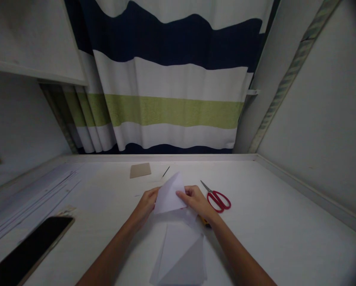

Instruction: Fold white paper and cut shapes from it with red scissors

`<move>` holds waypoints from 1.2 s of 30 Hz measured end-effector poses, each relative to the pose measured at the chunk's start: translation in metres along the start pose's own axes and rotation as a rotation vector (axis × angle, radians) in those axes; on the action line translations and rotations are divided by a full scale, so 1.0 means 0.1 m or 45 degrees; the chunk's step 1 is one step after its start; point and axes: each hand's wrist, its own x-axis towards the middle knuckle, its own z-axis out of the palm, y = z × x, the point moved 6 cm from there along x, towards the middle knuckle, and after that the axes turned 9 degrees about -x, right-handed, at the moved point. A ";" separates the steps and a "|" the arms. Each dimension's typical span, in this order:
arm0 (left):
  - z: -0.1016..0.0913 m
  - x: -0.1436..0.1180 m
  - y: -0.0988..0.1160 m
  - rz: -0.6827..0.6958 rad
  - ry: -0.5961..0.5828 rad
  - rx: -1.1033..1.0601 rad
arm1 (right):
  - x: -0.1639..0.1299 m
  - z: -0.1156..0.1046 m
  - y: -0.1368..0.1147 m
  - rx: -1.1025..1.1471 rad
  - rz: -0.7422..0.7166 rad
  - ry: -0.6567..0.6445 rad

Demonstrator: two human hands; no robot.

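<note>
A folded sheet of white paper (169,194) is held up above the table between my two hands. My left hand (148,200) grips its left edge, the fingers partly hidden behind it. My right hand (196,197) pinches the right side, thumb lying on the front face. Below the hands lies a small stack of white paper sheets (178,250), its lower right part looking folded or shaded. Red-handled scissors (218,198) rest to the right of my right hand, blades pointing away. A yellow and black object (204,221), partly covered by my right forearm, lies beside the stack.
A dark phone (31,250) lies at the front left of the white table (270,206). Toward the back are a small brown card (140,170) and a thin dark stick-like item (166,171). A striped curtain (172,111) hangs behind; walls stand on both sides.
</note>
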 end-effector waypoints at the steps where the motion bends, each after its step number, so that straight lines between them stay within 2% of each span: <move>1: -0.01 -0.01 0.00 -0.004 0.002 0.042 | -0.01 0.00 -0.02 -0.008 0.003 0.000; 8: 0.05 -0.07 0.06 -0.015 -0.035 0.129 | -0.02 0.02 -0.03 -0.061 0.010 -0.004; 12: 0.08 -0.09 0.10 0.033 0.037 0.224 | -0.01 0.07 0.02 -0.045 0.003 -0.053; 19: 0.08 -0.10 0.08 0.089 0.078 0.206 | -0.06 0.15 -0.07 0.012 -0.018 -0.173; 21: 0.07 -0.10 0.08 0.103 0.102 0.227 | -0.06 0.12 -0.08 0.025 -0.006 -0.128; 24: 0.07 -0.10 0.07 0.101 0.117 0.259 | -0.04 0.01 -0.08 0.090 -0.012 0.066; 26: 0.09 -0.10 0.05 0.097 0.091 0.280 | -0.03 -0.04 -0.09 0.131 -0.041 0.137; 30: 0.14 -0.11 0.01 0.101 -0.004 0.303 | -0.03 -0.08 -0.12 0.124 -0.096 0.170; 36: 0.23 -0.18 0.03 0.104 -0.102 0.331 | -0.05 -0.11 -0.08 0.125 -0.061 0.193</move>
